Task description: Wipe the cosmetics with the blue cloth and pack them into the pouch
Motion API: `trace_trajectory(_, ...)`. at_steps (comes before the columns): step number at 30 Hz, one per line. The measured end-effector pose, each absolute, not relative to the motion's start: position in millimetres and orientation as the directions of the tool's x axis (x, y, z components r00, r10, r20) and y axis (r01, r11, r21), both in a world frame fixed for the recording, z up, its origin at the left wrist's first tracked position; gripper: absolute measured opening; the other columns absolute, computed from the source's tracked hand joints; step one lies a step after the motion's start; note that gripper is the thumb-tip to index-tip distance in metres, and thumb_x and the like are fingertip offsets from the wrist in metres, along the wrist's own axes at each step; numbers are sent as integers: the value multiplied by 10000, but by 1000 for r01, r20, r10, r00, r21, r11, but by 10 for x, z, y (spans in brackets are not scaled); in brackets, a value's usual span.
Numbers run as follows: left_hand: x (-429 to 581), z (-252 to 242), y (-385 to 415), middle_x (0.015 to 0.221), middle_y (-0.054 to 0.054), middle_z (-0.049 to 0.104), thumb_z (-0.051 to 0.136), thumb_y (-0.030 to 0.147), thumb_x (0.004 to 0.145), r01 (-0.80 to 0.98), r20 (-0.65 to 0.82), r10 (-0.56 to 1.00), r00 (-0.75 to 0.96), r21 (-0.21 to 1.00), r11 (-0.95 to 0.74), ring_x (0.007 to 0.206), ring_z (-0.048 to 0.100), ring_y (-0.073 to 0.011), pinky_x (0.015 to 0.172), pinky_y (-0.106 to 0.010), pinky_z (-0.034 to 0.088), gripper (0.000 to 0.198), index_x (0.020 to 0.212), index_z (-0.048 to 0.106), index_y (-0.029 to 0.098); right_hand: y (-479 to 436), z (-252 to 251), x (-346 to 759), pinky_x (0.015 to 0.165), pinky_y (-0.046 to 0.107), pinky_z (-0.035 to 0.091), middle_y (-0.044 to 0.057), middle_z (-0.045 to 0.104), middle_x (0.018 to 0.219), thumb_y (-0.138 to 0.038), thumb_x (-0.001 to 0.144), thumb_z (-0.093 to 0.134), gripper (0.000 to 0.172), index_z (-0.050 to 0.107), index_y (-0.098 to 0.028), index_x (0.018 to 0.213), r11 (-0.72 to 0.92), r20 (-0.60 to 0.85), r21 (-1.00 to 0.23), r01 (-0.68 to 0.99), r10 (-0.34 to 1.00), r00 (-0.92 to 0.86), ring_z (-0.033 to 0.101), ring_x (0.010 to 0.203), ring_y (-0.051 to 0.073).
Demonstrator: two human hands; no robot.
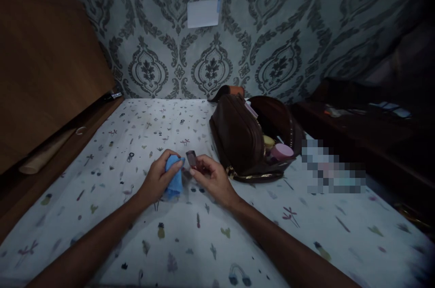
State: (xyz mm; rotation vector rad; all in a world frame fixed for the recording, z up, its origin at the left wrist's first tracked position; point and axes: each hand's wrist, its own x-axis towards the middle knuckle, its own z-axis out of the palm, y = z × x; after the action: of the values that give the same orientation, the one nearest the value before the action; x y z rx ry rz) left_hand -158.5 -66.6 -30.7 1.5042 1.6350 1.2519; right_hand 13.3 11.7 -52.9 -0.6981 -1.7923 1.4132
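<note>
A bunched blue cloth (pixel 174 179) is gripped by my left hand (pixel 159 175), its lower end hanging over the printed sheet. Close beside it, my right hand (pixel 214 179) pinches a small dark, see-through rectangular tube or bottle (pixel 191 158), which looks like a cosmetic and is held roughly upright. A narrow gap separates the cloth from this small item. To the right of my hands stands a dark brown bag (pixel 234 129), unzipped, with a pink round container (pixel 282 151) and a yellow item (pixel 268 142) inside.
The white sheet (pixel 146 242) printed with small plants and birds spreads under everything. Patterned wallpaper (pixel 210 61) rises behind, with a white card (pixel 203 13) on it. A wooden panel (pixel 47 61) borders the left; a dark ledge (pixel 340 129) runs along the right. One patch there is pixelated.
</note>
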Motion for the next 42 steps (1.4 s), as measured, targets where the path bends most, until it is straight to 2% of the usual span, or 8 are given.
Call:
trace_trajectory(4,-1604,-306,-672,688,56,479,449,496,976,446,246,928,-280,889,-101,607,461,-126,582,-239,378,313,1050,553,210,112,-539,133,630,238,425,-27,599,720,-297,784,659,177,676,-185,921,338,232,-938,82,784,-575,545,670,129)
trace_trajectory(10,-1604,-307,-672,781,31,570,492,424,960,578,277,953,-124,801,-157,700,535,-139,663,-250,412,236,988,562,200,84,-551,131,583,224,395,-31,594,698,-199,747,643,127,702,-195,859,472,306,-866,168,764,-568,509,612,110)
trace_trajectory(17,-1643,-345,-656,685,59,507,521,437,943,563,253,957,-140,816,-134,623,493,-124,597,-237,380,239,929,566,203,94,-569,135,604,236,451,-22,616,722,-264,737,690,251,711,-193,978,444,359,-891,89,813,-458,560,636,127)
trace_trajectory(26,-1617,-355,-644,683,43,536,523,444,926,566,222,969,-110,815,-123,636,505,-138,606,-239,397,259,888,572,192,100,-549,142,729,283,501,23,666,829,-327,746,754,169,703,-202,848,440,392,-897,25,822,-412,624,784,171)
trace_trajectory(31,-1557,-369,-650,773,20,612,544,376,919,596,262,965,-14,777,-202,716,564,-151,695,-255,439,194,876,589,193,73,-524,138,786,286,501,34,676,905,-387,797,726,232,703,-193,922,392,353,-919,-34,783,-512,630,882,183)
trace_trajectory(35,-1528,-353,-669,838,-7,651,534,359,926,616,294,955,-27,758,-216,769,595,-170,738,-277,461,184,927,612,192,61,-532,135,709,254,485,7,645,830,-405,850,662,236,677,-181,922,355,305,-935,-23,768,-563,598,799,158)
trace_trajectory(39,-1525,-308,-705,927,-39,663,515,352,949,637,386,912,-137,739,-217,851,621,-188,792,-297,481,199,1006,614,190,75,-560,141,707,262,457,16,668,825,-314,835,670,149,689,-184,907,466,348,-880,95,767,-539,595,766,162)
trace_trajectory(42,-1515,-325,-722,1058,-73,670,498,332,972,653,457,887,-61,691,-311,987,629,-208,892,-327,490,222,1111,603,194,80,-583,144,741,283,452,35,700,869,-234,821,658,160,712,-187,965,554,372,-815,172,727,-578,616,787,177)
